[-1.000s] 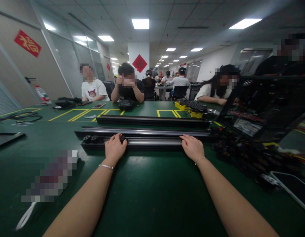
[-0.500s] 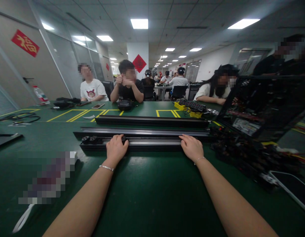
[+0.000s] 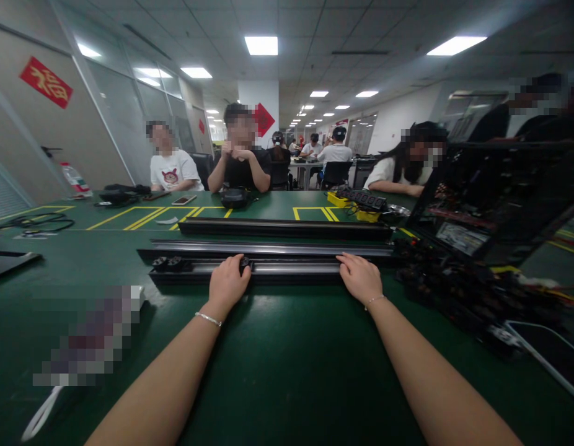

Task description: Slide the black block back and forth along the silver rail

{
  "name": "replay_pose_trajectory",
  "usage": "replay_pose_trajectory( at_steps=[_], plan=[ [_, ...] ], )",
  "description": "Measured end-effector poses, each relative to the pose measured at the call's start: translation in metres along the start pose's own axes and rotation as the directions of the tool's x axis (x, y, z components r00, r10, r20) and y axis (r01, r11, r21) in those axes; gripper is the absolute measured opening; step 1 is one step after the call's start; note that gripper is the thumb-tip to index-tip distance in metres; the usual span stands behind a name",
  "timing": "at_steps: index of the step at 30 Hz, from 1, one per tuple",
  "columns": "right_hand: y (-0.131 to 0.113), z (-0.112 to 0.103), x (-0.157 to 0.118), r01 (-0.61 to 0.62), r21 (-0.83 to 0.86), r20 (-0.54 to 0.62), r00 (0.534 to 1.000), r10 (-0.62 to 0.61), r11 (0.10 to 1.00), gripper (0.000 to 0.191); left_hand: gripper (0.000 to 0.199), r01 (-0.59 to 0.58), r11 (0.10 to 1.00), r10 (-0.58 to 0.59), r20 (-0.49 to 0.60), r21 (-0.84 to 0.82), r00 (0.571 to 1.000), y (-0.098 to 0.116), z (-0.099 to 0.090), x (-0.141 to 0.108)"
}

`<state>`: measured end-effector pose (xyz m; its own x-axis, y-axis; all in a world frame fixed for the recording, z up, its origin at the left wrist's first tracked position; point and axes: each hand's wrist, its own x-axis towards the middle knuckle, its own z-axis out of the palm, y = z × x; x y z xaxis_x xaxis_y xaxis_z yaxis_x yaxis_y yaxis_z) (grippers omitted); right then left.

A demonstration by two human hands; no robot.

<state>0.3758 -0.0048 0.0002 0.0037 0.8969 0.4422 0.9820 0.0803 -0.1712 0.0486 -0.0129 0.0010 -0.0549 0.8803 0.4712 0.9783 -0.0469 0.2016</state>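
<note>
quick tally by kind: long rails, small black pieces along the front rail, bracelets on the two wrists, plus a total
Long rails: 3
Small black pieces: 3 in view, one of them at the left hand
Bracelets: 2
Total: 8

left hand [image 3: 229, 286] and right hand [image 3: 361, 277] at the front rail [image 3: 291, 269]

the left grasps a small black part [image 3: 245, 262]; two dark pieces [image 3: 174, 264] sit at the rail's left end. two more rails [image 3: 287, 230] lie behind on a green table [image 3: 296, 371], people [image 3: 173, 170] seated beyond.
</note>
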Motion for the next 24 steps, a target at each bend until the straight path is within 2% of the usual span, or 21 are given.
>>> replay_pose_trajectory(
  at_steps=[4, 9, 14, 24],
  plan=[
    [0.001, 0.001, 0.0, -0.007, 0.012, -0.008, 1.0, 0.008, 1.0, 0.038, 0.044, -0.003, 1.0, 0.003, 0.002, -0.006, 1.0, 0.002, -0.001, -0.001],
    [0.001, 0.001, 0.0, -0.008, 0.018, -0.007, 1.0, 0.008, 1.0, 0.038, 0.051, 0.044, 0.998, -0.041, -0.057, 0.049, 0.997, -0.003, -0.001, -0.001],
    [0.001, 0.0, 0.0, -0.005, 0.03, -0.007, 1.0, 0.005, 1.0, 0.038, 0.055, -0.018, 0.997, 0.014, 0.052, 0.079, 0.999, -0.011, 0.003, 0.001],
    [-0.001, -0.002, 0.0, -0.018, 0.025, 0.019, 1.0, 0.017, 1.0, 0.039, 0.059, -0.04, 0.99, 0.029, 0.078, 0.137, 0.997, -0.007, 0.003, -0.001]
  ],
)
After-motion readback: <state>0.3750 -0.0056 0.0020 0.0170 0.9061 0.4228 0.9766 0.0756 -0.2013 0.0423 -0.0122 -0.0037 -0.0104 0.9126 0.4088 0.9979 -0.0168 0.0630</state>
